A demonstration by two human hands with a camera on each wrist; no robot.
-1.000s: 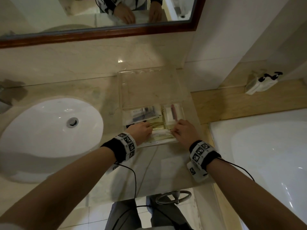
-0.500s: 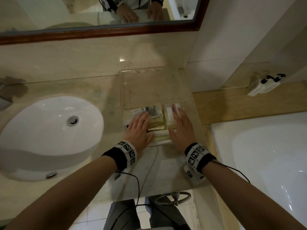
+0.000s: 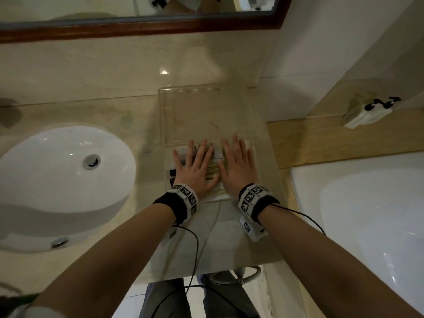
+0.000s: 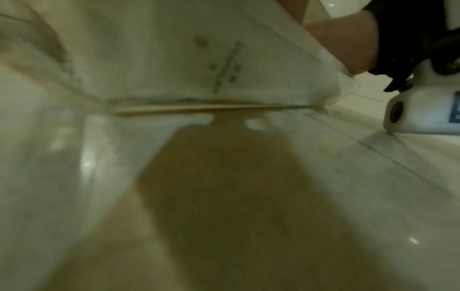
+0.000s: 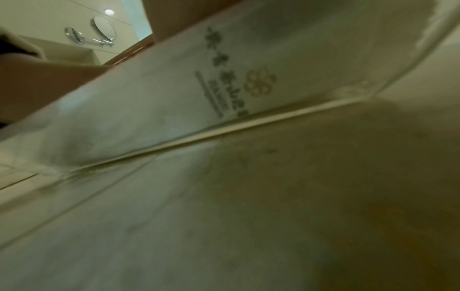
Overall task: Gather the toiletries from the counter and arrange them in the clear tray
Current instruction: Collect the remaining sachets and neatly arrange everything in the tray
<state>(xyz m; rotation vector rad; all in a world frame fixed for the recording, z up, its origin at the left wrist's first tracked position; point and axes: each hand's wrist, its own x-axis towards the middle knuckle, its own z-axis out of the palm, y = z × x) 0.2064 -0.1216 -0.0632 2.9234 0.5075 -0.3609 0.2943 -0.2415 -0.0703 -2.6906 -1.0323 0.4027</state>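
Note:
A clear tray (image 3: 165, 115) lies on the beige counter (image 3: 229, 244) to the right of the sink. Flat toiletry packets (image 3: 212, 171) fill its near end, white and pale green. My left hand (image 3: 195, 166) lies flat on the left packets, fingers straight and spread. My right hand (image 3: 236, 164) lies flat on the right packets beside it. Most of the packets are hidden under the palms. Both wrist views look low along the counter at the tray's front wall (image 4: 174, 59), with a white printed packet (image 5: 236, 88) behind it.
A white oval sink (image 3: 64, 175) is set in the counter at left. A white bathtub (image 3: 367, 226) lies at right behind a wooden ledge (image 3: 321, 138) carrying a small white object (image 3: 367, 113). A framed mirror (image 3: 137, 21) hangs above. The tray's far half holds nothing.
Both hands went from curled fingers picking at the packets to lying flat with straight fingers, and slid forward over the packets toward the tray's middle.

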